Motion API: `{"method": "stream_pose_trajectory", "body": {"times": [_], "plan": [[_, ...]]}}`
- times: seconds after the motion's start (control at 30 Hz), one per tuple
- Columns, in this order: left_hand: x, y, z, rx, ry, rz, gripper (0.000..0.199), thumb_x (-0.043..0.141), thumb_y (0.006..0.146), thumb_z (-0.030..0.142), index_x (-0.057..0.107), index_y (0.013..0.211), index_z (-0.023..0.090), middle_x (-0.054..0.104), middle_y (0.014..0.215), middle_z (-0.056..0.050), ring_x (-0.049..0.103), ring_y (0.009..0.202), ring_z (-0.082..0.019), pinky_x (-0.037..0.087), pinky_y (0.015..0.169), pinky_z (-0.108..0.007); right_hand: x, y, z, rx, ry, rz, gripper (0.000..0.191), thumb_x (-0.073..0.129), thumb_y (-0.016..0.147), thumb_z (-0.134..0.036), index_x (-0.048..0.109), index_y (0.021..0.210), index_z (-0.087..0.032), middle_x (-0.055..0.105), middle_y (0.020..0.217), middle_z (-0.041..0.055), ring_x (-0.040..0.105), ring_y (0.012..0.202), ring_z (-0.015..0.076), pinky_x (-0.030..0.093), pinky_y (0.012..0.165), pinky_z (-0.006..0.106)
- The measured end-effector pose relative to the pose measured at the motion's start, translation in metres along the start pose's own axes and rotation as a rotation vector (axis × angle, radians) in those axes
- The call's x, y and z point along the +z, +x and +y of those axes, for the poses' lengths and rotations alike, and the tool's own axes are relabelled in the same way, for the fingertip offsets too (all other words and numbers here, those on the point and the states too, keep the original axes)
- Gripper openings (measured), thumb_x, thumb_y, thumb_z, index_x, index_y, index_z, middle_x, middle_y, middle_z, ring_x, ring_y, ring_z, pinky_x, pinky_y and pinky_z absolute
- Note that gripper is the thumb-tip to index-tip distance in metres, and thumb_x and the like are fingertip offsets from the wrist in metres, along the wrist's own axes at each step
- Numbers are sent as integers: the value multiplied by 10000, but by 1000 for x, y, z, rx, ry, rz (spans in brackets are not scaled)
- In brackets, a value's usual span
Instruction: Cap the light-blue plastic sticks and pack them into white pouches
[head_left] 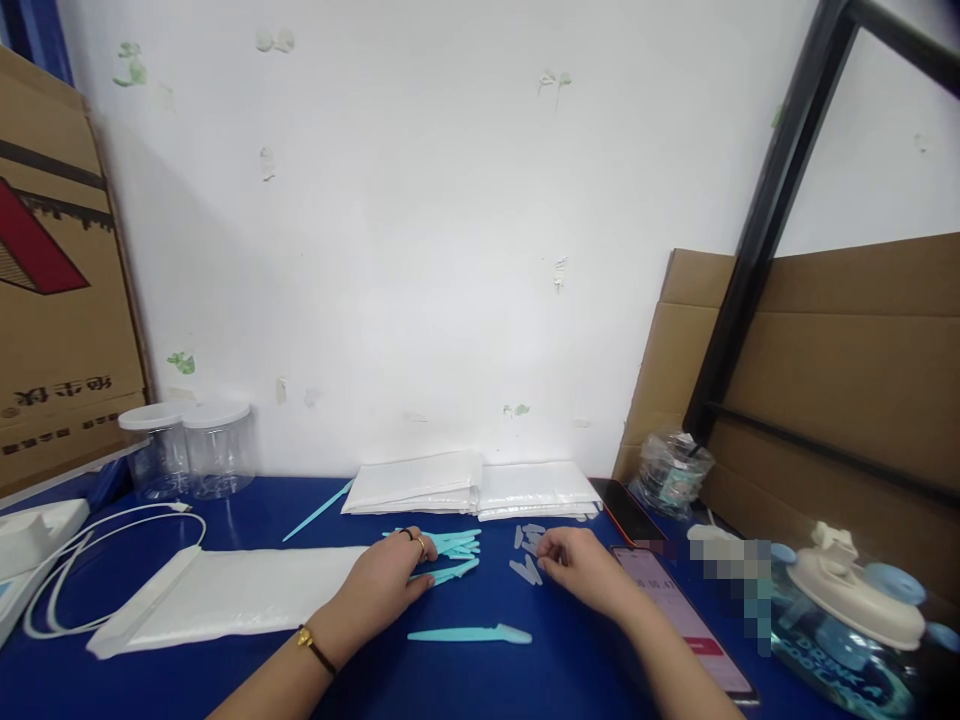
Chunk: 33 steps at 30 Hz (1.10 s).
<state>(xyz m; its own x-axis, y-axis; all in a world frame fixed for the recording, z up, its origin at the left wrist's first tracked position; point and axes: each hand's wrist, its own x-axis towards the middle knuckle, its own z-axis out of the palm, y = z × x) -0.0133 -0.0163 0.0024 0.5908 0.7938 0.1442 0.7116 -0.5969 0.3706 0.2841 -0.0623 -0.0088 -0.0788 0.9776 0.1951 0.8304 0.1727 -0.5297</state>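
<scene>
My left hand (394, 572) lies over a small pile of teal eyebrow razors (459, 542). Its thumb and fingers curl in around the handle of one, whose head points right. At the right, my right hand (581, 565) has its fingertips drawn together at the edge of several small translucent blade caps (526, 570); whether a cap is between them is hidden. A single teal razor (469, 635) lies flat on the blue table nearer to me. Another razor (319, 510) lies slanted behind my left hand.
White plastic mailer bags lie in stacks (420, 485) by the wall, and one white bag (247, 590) lies at left. Two clear jars (217, 450) and a white cable (52, 590) are farther left. A lit phone (686, 620) and a water bottle (847, 620) stand right.
</scene>
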Motion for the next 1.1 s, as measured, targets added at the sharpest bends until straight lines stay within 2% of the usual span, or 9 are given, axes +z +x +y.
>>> {"method": "stream_pose_trajectory", "body": {"times": [0.13,0.23,0.33,0.43,0.57,0.67,0.87,1.1], "plan": [[5,3,-5,-2,32,-21,114,481,785,225,592,808,214,620,885,-24,557,825,-182,385,688,-256,16,3,4,20,-93,-6,74,594,703,-164,634,764,-171,620,773,29,544,698,158,378,615,237],[7,4,-6,-1,62,-12,149,432,814,208,577,780,203,619,838,-30,558,776,-174,376,655,-252,24,6,7,41,-103,-7,67,578,710,-130,607,754,-172,601,784,27,533,707,155,373,621,234],[5,5,-5,9,87,17,227,367,871,235,573,785,194,614,822,-41,555,749,-171,371,658,-259,26,6,9,58,-115,-23,51,561,740,-136,589,759,-174,590,805,32,532,726,158,371,630,234],[3,4,-1,43,35,24,221,372,872,234,569,781,193,615,825,-29,549,748,-159,365,656,-245,25,5,8,70,-114,-42,37,554,756,-152,578,771,-175,593,835,37,539,743,160,372,634,229],[5,-1,8,133,-65,-34,187,411,845,220,583,775,204,622,823,-1,543,741,-138,355,631,-217,25,5,7,78,-60,-43,96,557,718,-91,560,761,-177,606,785,17,543,717,149,363,613,214],[10,-2,14,180,-36,-75,168,440,833,216,596,772,215,631,803,11,542,720,-134,343,621,-220,21,3,5,82,29,-52,181,547,687,-33,569,803,-171,592,689,-10,533,640,127,352,566,195],[14,1,13,179,61,-44,147,461,826,192,590,760,214,636,793,13,553,729,-140,340,641,-228,12,-4,-11,-61,262,-193,85,579,731,-117,639,764,-167,592,668,-11,528,603,113,375,536,184],[12,2,12,164,64,-45,145,464,835,201,597,782,217,637,814,10,567,761,-145,352,663,-226,22,-5,-25,-140,234,-174,103,581,738,-130,670,751,-180,604,697,0,545,618,116,403,545,189]]}}
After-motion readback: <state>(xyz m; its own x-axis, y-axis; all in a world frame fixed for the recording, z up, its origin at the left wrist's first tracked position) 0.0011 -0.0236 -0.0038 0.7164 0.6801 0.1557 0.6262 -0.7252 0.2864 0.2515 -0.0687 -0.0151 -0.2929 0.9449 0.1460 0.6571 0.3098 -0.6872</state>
